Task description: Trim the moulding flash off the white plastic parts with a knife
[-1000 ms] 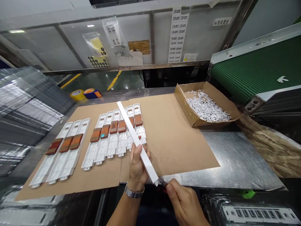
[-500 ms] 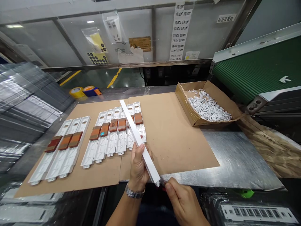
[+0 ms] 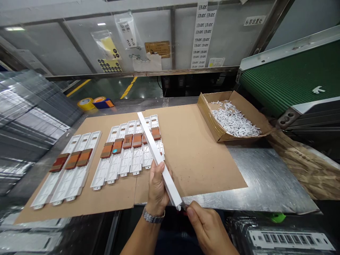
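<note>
My left hand (image 3: 158, 184), with a metal watch on its wrist, is closed around a long white plastic strip (image 3: 156, 152), held slanting above the cardboard. The strip's near end reaches my right hand (image 3: 208, 225). That hand is closed on a small thin tool (image 3: 183, 206) with a dark tip against or very close to the strip's end; its handle is hidden in my fingers. Behind the strip lies a row of white ribbed plastic panels (image 3: 124, 159) with brown-orange blocks (image 3: 128, 141) across them. More such panels (image 3: 77, 177) lie to the left.
A cardboard box (image 3: 212, 124) of small white plastic pieces (image 3: 236, 118) stands at the back right, beside a green conveyor belt (image 3: 287, 78). Tape rolls (image 3: 86, 103) sit at the back left. Brown cardboard (image 3: 191, 152) covers part of the metal table (image 3: 265, 177). Wrapped stacks (image 3: 32, 117) stand left.
The strip's far end has shifted slightly right, and both hands keep their hold. On the conveyor belt a small white piece has moved a little left.
</note>
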`<state>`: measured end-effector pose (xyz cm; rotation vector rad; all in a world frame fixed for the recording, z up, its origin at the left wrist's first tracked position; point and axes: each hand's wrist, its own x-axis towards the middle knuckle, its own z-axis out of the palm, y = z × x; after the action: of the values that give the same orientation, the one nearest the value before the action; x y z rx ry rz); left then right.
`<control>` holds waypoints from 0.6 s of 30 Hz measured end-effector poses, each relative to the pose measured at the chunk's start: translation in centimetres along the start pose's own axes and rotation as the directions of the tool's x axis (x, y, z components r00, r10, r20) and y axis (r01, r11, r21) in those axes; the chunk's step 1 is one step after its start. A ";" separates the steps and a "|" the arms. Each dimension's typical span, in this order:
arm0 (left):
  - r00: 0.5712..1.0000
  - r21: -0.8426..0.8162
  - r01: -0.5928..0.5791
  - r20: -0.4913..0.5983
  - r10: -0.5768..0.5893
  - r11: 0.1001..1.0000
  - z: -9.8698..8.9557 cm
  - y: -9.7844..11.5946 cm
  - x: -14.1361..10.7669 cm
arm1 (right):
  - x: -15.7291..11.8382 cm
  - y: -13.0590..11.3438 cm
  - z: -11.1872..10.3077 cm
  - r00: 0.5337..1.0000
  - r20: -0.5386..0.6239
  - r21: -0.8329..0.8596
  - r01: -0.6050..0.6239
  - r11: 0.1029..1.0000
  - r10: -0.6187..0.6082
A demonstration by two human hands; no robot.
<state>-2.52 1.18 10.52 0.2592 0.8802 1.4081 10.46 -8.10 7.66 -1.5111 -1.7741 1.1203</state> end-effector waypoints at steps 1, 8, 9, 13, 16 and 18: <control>1.000 0.004 -0.003 -0.001 0.003 1.000 0.0 0.0 0.0 | 0.0 -0.1 0.0 1.000 0.010 -0.002 0.004 1.000 -0.004; 0.995 0.097 -0.080 -0.045 0.085 0.992 -0.4 -0.3 0.7 | -0.4 0.3 0.6 0.994 0.072 0.162 0.068 0.985 -0.080; 0.993 0.121 -0.095 -0.052 0.102 0.988 -0.5 -0.3 0.7 | -0.3 0.5 0.6 0.997 0.031 0.245 0.060 0.968 -0.069; 0.987 0.198 -0.132 -0.062 0.146 0.971 -0.3 -0.5 -0.1 | 0.9 1.0 0.3 0.971 -0.205 0.421 -0.026 0.907 0.123; 0.994 0.235 -0.095 -0.033 0.106 0.967 0.2 -0.3 -1.1 | 2.0 0.8 0.0 0.932 -0.270 0.494 -0.082 0.866 0.243; 0.996 0.243 -0.084 0.017 0.083 0.966 0.2 0.0 -1.6 | 2.7 0.6 -0.1 0.929 -0.224 0.628 -0.094 0.773 0.295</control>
<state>-2.23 -0.24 11.26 0.4922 1.0489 1.3750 10.27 -5.48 6.93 -1.3772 -0.9144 1.3059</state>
